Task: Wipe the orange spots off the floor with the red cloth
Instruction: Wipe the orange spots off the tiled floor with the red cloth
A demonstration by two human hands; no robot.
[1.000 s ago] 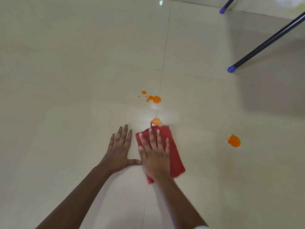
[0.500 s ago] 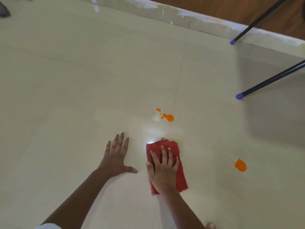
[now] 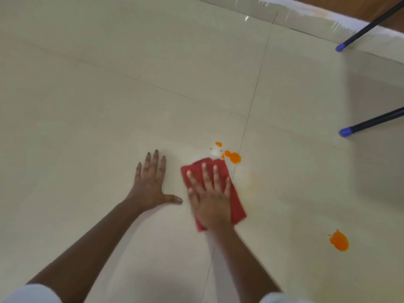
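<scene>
My right hand (image 3: 211, 196) lies flat with spread fingers on the red cloth (image 3: 237, 202), pressing it onto the cream tiled floor (image 3: 109, 84). A cluster of small orange spots (image 3: 234, 157) sits just beyond the cloth's far edge, by a tile joint. A larger single orange spot (image 3: 340, 241) lies well to the right. My left hand (image 3: 152, 182) rests palm down on the floor left of the cloth, fingers apart, holding nothing. A faint yellowish smear shows on the tile right of the cloth.
Two dark furniture legs with blue caps stand at the right: a near leg (image 3: 346, 131) and a far leg (image 3: 341, 47). A skirting and wooden surface (image 3: 328, 9) run along the top right. Open floor stretches to the left.
The cloth under my right hand has slid forward over the nearest orange spot, which no longer shows, and now nears the cluster. My left hand stays planted.
</scene>
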